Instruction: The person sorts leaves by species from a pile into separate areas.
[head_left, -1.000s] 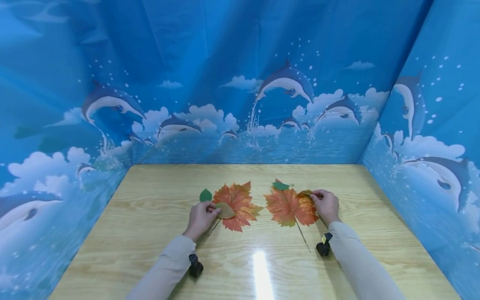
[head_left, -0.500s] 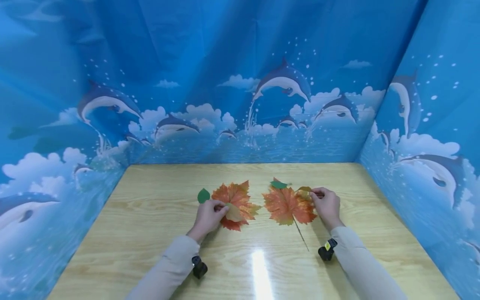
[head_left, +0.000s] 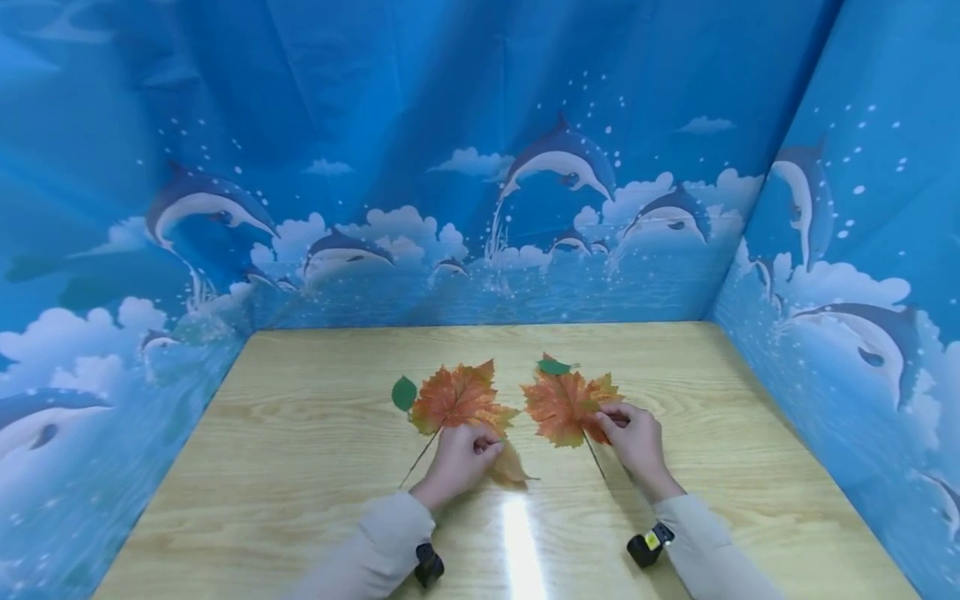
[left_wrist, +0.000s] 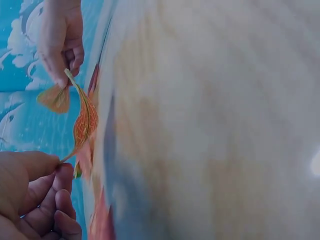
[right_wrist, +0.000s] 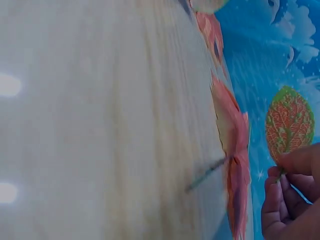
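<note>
My left hand [head_left: 461, 462] pinches one end of a tan-backed oval leaf [head_left: 510, 467], in front of the left orange maple leaf [head_left: 459, 396]. In the left wrist view this leaf [left_wrist: 86, 120] shows orange with pale veins, its stem pointing away from the fingers. My right hand [head_left: 636, 437] is over the right edge of another orange maple leaf [head_left: 558, 404]. Between its thumb and fingers it pinches the stem end of an orange-and-green oval leaf [right_wrist: 290, 120], held upright in the right wrist view. In the head view that leaf is hard to separate from the maple leaf.
A small green leaf [head_left: 404, 393] lies left of the left maple leaf; another green leaf [head_left: 555, 367] lies on the top of the right one. Both maple leaves have thin stems. Blue dolphin-print sheeting [head_left: 480, 283] stands behind the wooden table [head_left: 315, 433] and at its sides.
My left hand has carried its leaf rightward and nearer to me, off the left maple leaf. The right hand has come nearer to me and slightly left, still pinching its leaf.
</note>
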